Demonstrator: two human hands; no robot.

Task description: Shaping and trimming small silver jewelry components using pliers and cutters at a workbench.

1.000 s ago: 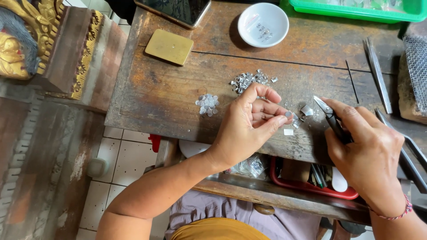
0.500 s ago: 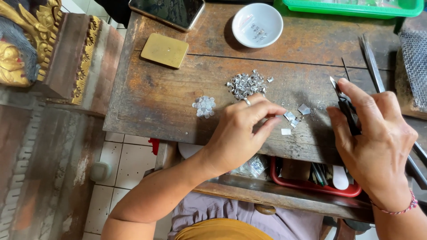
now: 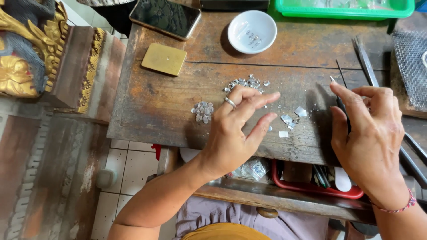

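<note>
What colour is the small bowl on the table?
White; the small bowl shows clearly in the head view.

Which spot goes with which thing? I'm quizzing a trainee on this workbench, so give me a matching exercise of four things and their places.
Things:
1. white bowl
2. brass plate
3. green tray
4. tweezers

Places:
A. far right edge of the bench top
B. in the right hand
C. far middle of the bench, small pieces inside
D. lying flat, left of the bowl, near the phone

Pairs: 1-C, 2-D, 3-A, 4-B
</note>
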